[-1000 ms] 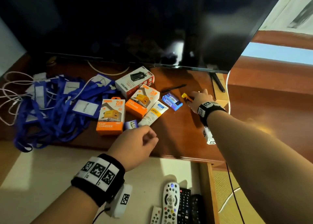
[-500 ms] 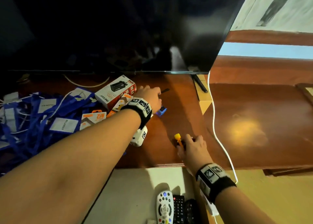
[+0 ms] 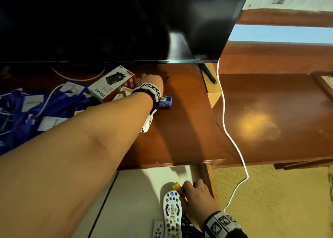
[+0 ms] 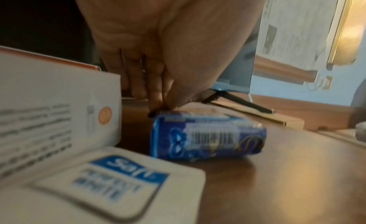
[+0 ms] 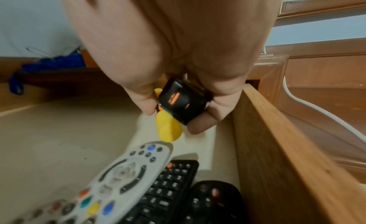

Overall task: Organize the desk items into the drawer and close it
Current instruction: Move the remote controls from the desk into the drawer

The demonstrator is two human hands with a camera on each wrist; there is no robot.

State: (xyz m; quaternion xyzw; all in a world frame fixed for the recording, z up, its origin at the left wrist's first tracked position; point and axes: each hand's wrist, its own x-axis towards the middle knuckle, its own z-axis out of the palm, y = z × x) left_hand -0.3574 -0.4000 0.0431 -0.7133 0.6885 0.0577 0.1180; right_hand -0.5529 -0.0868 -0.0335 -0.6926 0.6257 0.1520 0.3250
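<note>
Lanyards (image 3: 21, 111) in blue lie in a pile at nine o'clock on the bench (image 3: 189, 129), with white cables through them. Next to them, toward ten o'clock, stands a white charger box (image 3: 110, 86), and orange boxes are half hidden under the left forearm. The left hand (image 3: 151, 81) reaches to about eleven o'clock, beside this box; in the wrist view its fingertips (image 4: 158, 100) come together on a thin dark pen (image 3: 166, 78), but the picture is blurred and I cannot tell if the grip really pinches it. Just behind the wrist lies a small blue packet (image 3: 166, 100) on the bench, and a white tube (image 4: 111, 188) is near it. At six o'clock the drawer (image 3: 207, 176) is open. Inside it lie a white remote (image 3: 172, 212), a black remote (image 5: 168, 188) and a dark round remote (image 5: 215, 200), side by side. The right hand (image 3: 196, 198) is in the drawer, at its right wall, above the remotes. Its grip is curled around a black gadget with a yellow tip (image 5: 178, 105).
</note>
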